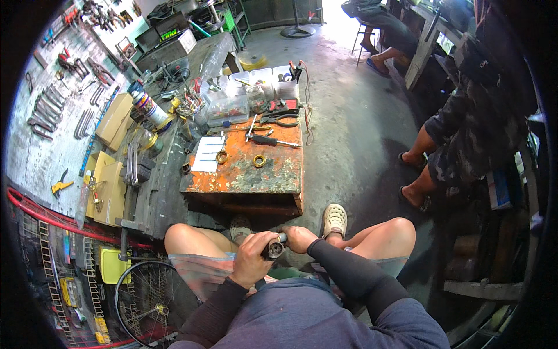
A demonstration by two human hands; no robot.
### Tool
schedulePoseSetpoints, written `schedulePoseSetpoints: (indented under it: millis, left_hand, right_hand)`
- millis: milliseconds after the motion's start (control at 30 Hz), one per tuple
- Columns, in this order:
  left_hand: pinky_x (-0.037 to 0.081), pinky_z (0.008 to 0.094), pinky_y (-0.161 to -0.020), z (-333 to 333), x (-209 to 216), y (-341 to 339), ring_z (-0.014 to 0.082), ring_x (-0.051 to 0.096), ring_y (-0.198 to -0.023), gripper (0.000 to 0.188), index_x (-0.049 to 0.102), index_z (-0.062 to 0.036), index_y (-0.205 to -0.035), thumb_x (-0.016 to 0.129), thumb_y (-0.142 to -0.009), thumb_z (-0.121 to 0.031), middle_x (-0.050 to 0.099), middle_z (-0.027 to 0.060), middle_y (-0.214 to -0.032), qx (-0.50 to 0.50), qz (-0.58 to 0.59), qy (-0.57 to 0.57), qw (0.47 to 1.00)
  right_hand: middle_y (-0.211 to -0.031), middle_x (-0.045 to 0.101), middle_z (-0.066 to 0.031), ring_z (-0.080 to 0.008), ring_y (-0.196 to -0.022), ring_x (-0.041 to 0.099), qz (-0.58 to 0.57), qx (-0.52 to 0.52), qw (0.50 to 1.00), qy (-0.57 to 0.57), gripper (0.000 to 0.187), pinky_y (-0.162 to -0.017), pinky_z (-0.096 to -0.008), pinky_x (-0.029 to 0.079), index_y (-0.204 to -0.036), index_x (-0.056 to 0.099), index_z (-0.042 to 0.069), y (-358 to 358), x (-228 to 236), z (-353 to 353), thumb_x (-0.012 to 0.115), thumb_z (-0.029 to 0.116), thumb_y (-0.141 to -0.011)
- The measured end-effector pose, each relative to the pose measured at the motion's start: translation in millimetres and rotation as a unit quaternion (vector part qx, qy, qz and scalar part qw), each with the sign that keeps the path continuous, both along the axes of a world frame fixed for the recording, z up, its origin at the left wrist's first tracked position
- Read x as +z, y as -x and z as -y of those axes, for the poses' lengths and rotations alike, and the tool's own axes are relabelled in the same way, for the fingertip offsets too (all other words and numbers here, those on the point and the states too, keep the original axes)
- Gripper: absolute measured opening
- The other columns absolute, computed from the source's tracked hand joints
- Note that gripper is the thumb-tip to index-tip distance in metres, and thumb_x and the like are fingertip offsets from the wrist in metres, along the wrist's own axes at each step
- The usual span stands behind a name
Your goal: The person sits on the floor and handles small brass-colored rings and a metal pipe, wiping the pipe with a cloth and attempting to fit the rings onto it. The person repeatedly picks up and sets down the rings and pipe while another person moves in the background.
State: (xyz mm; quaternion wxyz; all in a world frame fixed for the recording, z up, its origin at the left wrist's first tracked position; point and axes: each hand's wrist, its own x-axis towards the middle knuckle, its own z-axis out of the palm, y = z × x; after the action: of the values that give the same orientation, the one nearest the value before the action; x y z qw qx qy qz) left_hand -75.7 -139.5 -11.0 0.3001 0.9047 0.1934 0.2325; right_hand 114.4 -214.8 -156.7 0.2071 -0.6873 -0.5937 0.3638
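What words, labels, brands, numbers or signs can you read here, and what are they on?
Dark box: bright green lettering, which I won't copy out.
Can: printed label, too small to read.
White paper: any marks too small to read.
Metal part in left hand: no lettering visible.

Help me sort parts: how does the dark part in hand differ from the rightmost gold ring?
The dark part is in the left hand; the gold ring lies flat on the orange bench. The dark part looks bulkier, the gold ring slimmer. Both show a rounded outline.
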Motion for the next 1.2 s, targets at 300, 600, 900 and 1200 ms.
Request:
schedulePoseSetpoints:
  millis: [300,600,900,1200]
  left_hand:
    - [0.057,0.0474,-0.091,1.5,1.6,-1.1,0.0386,0.073,-0.102,0.045,0.073,-0.0077,-0.121,0.094,-0.082,-0.016,0.077,0.0145,-0.109,0.021,-0.002,-0.006,1.000]
    - [0.057,0.0477,-0.092,0.7,2.0,-1.9,0.0383,0.073,-0.104,0.047,0.072,-0.0066,-0.122,0.095,-0.081,-0.013,0.077,0.0153,-0.111,0.015,-0.002,0.006,1.000]
    - [0.057,0.0475,-0.095,1.6,1.3,-0.2,0.0381,0.073,-0.107,0.048,0.073,-0.0062,-0.123,0.095,-0.081,-0.012,0.077,0.0150,-0.113,0.028,-0.007,0.009,1.000]
    - [0.057,0.0471,-0.096,1.7,1.6,-0.6,0.0378,0.073,-0.108,0.047,0.073,-0.0062,-0.122,0.095,-0.080,-0.012,0.077,0.0147,-0.113,0.035,-0.013,0.016,0.999]
  right_hand:
    - [-0.116,0.080,-0.0243,-0.0417,-0.112,0.077,-0.005,-0.008,1.000,0.020,0.048,-0.096,-0.0523,0.060,-0.140,0.068,0.006,1.9,0.1,-1.7,0.073,0.018,-0.094]
    - [-0.111,0.079,-0.0271,-0.0453,-0.108,0.076,-0.012,-0.017,1.000,-0.008,0.039,-0.091,-0.0548,0.060,-0.130,0.069,0.005,1.3,-1.8,-0.9,0.073,0.017,-0.094]
    - [-0.120,0.079,-0.0247,-0.0411,-0.116,0.076,-0.017,-0.016,1.000,0.020,0.052,-0.098,-0.0514,0.060,-0.143,0.067,0.006,1.8,4.4,-2.3,0.076,0.016,-0.092]
    - [-0.118,0.079,-0.0252,-0.0417,-0.114,0.076,-0.020,-0.014,1.000,0.010,0.051,-0.096,-0.0517,0.060,-0.141,0.067,0.006,1.2,3.3,-2.6,0.076,0.018,-0.092]
